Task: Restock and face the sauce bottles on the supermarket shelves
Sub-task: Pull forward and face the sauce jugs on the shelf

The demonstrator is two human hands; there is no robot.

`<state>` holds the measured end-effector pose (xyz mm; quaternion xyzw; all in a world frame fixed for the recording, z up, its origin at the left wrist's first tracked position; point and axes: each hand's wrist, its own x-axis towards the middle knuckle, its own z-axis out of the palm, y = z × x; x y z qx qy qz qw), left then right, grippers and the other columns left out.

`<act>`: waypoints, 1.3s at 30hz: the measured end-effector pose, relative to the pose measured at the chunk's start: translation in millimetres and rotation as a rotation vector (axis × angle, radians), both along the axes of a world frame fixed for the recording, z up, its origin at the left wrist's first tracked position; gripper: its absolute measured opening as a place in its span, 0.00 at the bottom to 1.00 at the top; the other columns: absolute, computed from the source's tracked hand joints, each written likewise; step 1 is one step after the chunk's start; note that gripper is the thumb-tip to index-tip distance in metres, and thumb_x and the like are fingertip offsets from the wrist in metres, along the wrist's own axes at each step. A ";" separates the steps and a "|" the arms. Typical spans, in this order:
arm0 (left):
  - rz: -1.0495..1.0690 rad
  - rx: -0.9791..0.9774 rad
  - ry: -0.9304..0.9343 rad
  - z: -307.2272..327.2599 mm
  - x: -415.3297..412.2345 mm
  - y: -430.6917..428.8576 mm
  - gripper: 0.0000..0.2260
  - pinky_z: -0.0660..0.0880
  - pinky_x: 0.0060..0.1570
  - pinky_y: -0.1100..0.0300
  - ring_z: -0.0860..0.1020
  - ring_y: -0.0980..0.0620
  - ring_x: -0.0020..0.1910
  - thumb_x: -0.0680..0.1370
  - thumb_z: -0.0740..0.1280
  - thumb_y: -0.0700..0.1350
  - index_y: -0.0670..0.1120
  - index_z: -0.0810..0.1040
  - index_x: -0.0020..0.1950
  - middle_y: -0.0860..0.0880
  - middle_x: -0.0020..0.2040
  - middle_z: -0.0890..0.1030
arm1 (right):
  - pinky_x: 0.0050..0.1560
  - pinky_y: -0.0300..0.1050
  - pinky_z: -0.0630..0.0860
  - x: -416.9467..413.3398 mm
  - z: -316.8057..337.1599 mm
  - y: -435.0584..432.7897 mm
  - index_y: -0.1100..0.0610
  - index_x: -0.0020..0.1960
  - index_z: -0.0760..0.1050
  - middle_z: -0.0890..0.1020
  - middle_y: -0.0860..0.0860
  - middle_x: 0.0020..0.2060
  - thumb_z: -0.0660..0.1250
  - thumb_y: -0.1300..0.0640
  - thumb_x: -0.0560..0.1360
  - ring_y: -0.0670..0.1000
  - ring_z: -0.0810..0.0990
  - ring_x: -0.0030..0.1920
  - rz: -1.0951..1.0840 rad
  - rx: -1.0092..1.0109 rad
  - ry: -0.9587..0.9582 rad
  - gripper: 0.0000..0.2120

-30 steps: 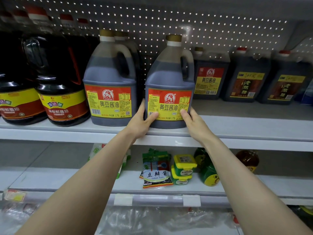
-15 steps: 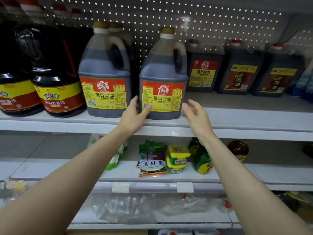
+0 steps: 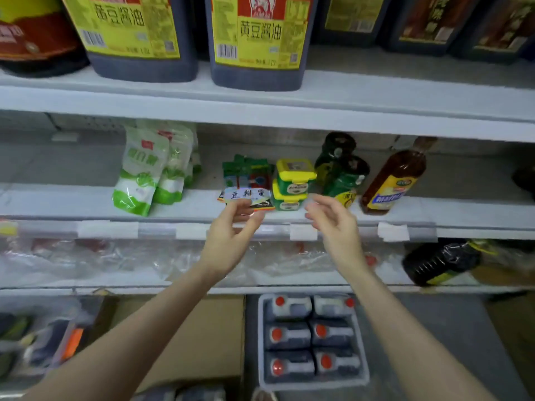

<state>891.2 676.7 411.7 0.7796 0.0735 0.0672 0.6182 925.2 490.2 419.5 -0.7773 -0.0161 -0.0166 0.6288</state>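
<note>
Hands have come off the soy sauce jug, whose lower corner the left one was touching half a second ago. The jug stands at the front edge of the top shelf, label out, just beside its twin jug. The left hand and right hand are now lowered in front of the middle shelf. Each grip is loose and part-curled, fingers apart, clamped on nothing. The view has tipped downward as well, so a grey tray on the floor now shows. I judge that jug faced and finished, and the next stock probably comes from the tray.

Counted:
- Two red-and-yellow-labelled jugs stand at the top shelf front.
- Six red-capped bottles lie in the tray, two across and three deep.
- The middle shelf carries two stacked yellow-lidded tubs, two green bottles and one amber bottle.
- A stack of bean-paste sachets sits there too, its number unclear.
- At least two white-and-green pouches stand further left.
</note>
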 end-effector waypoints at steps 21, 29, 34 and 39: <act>-0.037 0.043 0.637 -331.8 -33.2 -47.4 0.04 0.71 0.41 0.67 0.78 0.60 0.44 0.78 0.65 0.53 0.54 0.74 0.48 0.57 0.43 0.79 | 0.57 0.45 0.75 -24.8 -353.2 -75.1 0.59 0.58 0.77 0.83 0.52 0.48 0.69 0.52 0.76 0.51 0.81 0.53 0.032 -0.229 0.566 0.15; -0.098 0.013 0.709 -448.7 -22.0 -59.4 0.12 0.73 0.44 0.64 0.77 0.58 0.48 0.78 0.63 0.56 0.51 0.74 0.57 0.56 0.48 0.78 | 0.64 0.39 0.68 3.8 -477.6 -91.5 0.59 0.67 0.73 0.77 0.51 0.62 0.67 0.51 0.77 0.49 0.74 0.63 0.091 -0.359 0.557 0.21; -0.080 0.036 0.716 -507.3 -9.9 -60.7 0.16 0.74 0.45 0.62 0.78 0.57 0.48 0.78 0.64 0.57 0.48 0.75 0.59 0.54 0.48 0.79 | 0.56 0.42 0.73 24.2 -530.1 -95.2 0.61 0.55 0.80 0.82 0.50 0.50 0.67 0.51 0.78 0.50 0.79 0.54 0.134 -0.434 0.452 0.14; -0.066 0.050 0.731 -540.5 -10.4 -65.8 0.16 0.73 0.45 0.65 0.77 0.59 0.48 0.78 0.63 0.57 0.48 0.75 0.59 0.55 0.49 0.79 | 0.41 0.47 0.67 30.1 -558.0 -96.0 0.56 0.31 0.75 0.78 0.49 0.28 0.63 0.39 0.74 0.50 0.75 0.33 0.153 -0.659 0.291 0.23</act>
